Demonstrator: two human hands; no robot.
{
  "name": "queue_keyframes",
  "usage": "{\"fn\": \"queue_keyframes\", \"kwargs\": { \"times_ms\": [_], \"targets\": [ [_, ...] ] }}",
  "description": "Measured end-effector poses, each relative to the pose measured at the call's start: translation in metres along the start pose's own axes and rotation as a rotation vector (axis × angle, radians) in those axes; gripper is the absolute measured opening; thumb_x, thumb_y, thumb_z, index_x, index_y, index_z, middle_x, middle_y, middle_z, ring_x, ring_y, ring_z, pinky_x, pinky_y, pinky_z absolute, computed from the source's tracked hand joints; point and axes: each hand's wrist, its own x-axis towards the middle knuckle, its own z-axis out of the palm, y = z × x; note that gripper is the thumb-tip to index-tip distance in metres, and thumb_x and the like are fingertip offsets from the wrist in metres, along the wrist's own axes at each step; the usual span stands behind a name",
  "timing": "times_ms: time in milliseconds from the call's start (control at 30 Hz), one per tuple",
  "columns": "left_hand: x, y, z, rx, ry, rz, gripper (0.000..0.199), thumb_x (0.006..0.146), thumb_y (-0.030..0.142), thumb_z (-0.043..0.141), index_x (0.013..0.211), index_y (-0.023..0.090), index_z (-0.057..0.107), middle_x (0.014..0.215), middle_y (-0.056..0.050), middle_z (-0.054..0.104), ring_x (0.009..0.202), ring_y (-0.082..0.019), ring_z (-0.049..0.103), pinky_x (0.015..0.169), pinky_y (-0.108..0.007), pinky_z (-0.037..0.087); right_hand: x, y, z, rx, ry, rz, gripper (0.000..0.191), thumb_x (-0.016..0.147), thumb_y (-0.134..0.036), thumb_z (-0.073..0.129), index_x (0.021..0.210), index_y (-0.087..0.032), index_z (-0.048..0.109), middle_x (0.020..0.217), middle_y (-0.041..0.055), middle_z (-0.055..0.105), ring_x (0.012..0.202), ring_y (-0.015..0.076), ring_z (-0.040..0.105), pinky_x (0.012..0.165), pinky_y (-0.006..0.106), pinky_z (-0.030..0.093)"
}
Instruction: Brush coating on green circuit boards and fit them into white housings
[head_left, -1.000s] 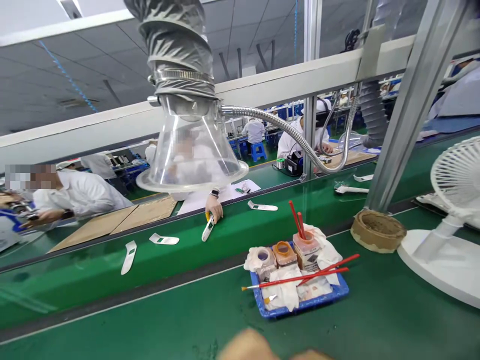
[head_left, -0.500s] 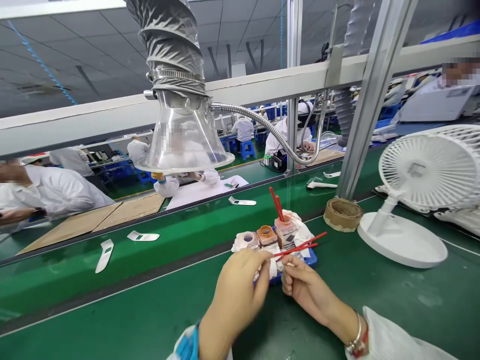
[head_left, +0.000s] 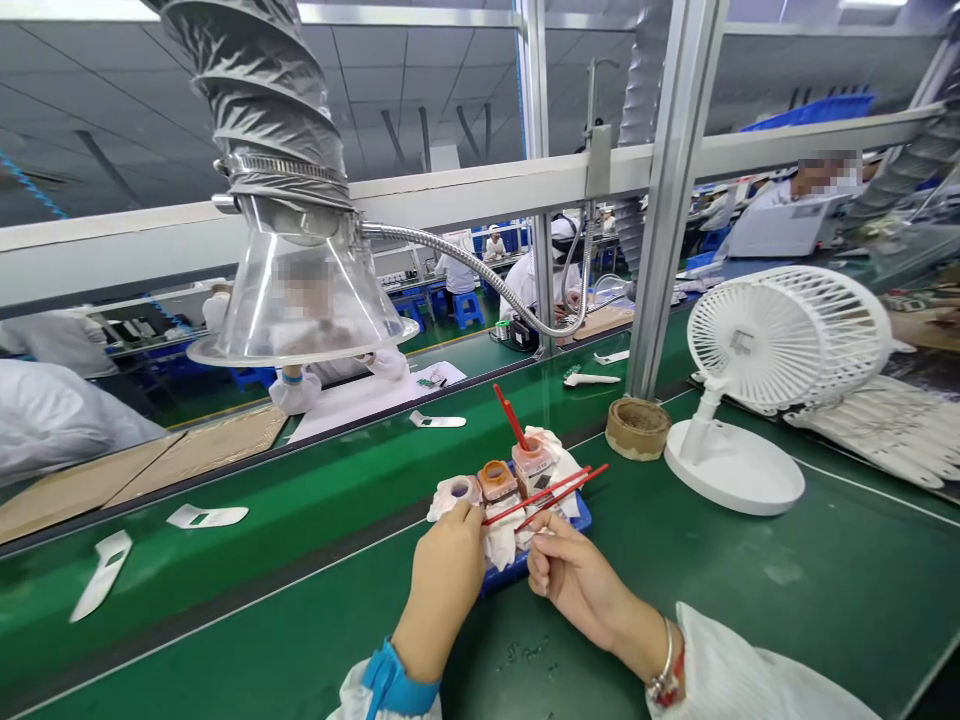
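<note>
My left hand [head_left: 448, 556] is closed at the left side of a blue tray [head_left: 510, 575]. One end of a thin red stick [head_left: 536, 497] meets its fingertips. My right hand [head_left: 577, 580] is curled in a pinch at the tray's front right. A second red stick [head_left: 574, 487] crosses beside its fingertips; whatever the pinch holds is too small to make out. In the tray are crumpled white tissue [head_left: 501, 540], a pale pot [head_left: 457, 490], an orange-rimmed pot [head_left: 496, 480] and a square bottle [head_left: 531, 465] with upright red sticks [head_left: 513, 418] in it.
A tape roll [head_left: 637, 428] and a white fan [head_left: 735, 465] stand right of the tray. A clear fume hood [head_left: 307, 290] hangs at upper left. White parts [head_left: 206, 516] lie on the green belt. Several people in white coats work beyond.
The view has turned to the right, so everything appears further left. My left hand has drawn away from my right, and the red stick at its fingertips has shifted, showing more of its length.
</note>
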Motion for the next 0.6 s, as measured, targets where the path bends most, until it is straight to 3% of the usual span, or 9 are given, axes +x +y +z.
{"fn": "queue_keyframes", "kwargs": {
  "times_ms": [167, 333, 400, 467, 533, 600],
  "targets": [
    [-0.006, 0.000, -0.010, 0.020, 0.035, -0.013, 0.028, 0.088, 0.012, 0.034, 0.095, 0.017, 0.061, 0.094, -0.008, 0.064, 0.078, -0.022, 0.063, 0.061, -0.030, 0.045, -0.002, -0.002, 0.000, -0.058, -0.035, -0.048, 0.021, 0.078, -0.023, 0.061, 0.091, -0.019, 0.046, 0.053, -0.0047, 0.050, 0.048, 0.0087, 0.045, 0.049, 0.020, 0.034],
    [-0.018, 0.003, -0.024, 0.041, 0.040, 0.062, 0.031, 0.087, 0.010, 0.033, 0.095, 0.018, 0.062, 0.094, -0.008, 0.065, 0.083, -0.022, 0.062, 0.066, -0.031, 0.047, -0.007, -0.014, 0.004, -0.153, -0.086, -0.237, 0.046, 0.073, -0.022, 0.072, 0.111, -0.023, 0.047, 0.065, -0.0055, 0.054, 0.049, 0.0075, 0.049, 0.050, 0.019, 0.038],
    [-0.023, 0.004, -0.027, 0.063, 0.080, 0.123, 0.032, 0.086, 0.009, 0.034, 0.094, 0.020, 0.063, 0.096, -0.007, 0.066, 0.082, -0.022, 0.062, 0.065, -0.031, 0.048, -0.008, -0.019, 0.003, -0.194, -0.115, -0.301, 0.034, 0.073, -0.027, 0.074, 0.102, -0.018, 0.057, 0.064, -0.0034, 0.055, 0.048, 0.0083, 0.052, 0.049, 0.020, 0.040],
    [-0.028, 0.002, -0.027, 0.068, 0.201, 0.192, 0.029, 0.087, 0.013, 0.037, 0.095, 0.021, 0.064, 0.099, -0.007, 0.066, 0.083, -0.023, 0.063, 0.066, -0.032, 0.049, -0.008, -0.023, 0.003, -0.227, -0.123, -0.346, 0.024, 0.078, -0.035, 0.069, 0.083, -0.012, 0.063, 0.062, 0.0005, 0.056, 0.048, 0.0102, 0.055, 0.047, 0.021, 0.041],
    [-0.034, -0.006, -0.023, 0.001, 0.386, 0.238, 0.024, 0.086, 0.027, 0.046, 0.104, 0.022, 0.062, 0.103, -0.008, 0.067, 0.089, -0.025, 0.063, 0.071, -0.033, 0.050, -0.007, -0.027, 0.003, -0.228, -0.103, -0.397, 0.033, 0.082, -0.042, 0.062, 0.073, -0.010, 0.063, 0.061, 0.0023, 0.056, 0.047, 0.0108, 0.056, 0.044, 0.020, 0.042],
    [-0.041, -0.021, -0.015, -0.182, 0.545, 0.225, 0.050, 0.078, 0.045, 0.058, 0.122, 0.023, 0.052, 0.110, -0.008, 0.064, 0.096, -0.028, 0.061, 0.076, -0.035, 0.049, -0.005, -0.031, 0.004, -0.198, -0.073, -0.461, 0.038, 0.084, -0.048, 0.057, 0.074, -0.012, 0.062, 0.061, 0.0010, 0.056, 0.045, 0.0096, 0.055, 0.042, 0.019, 0.041]
  ]
}}
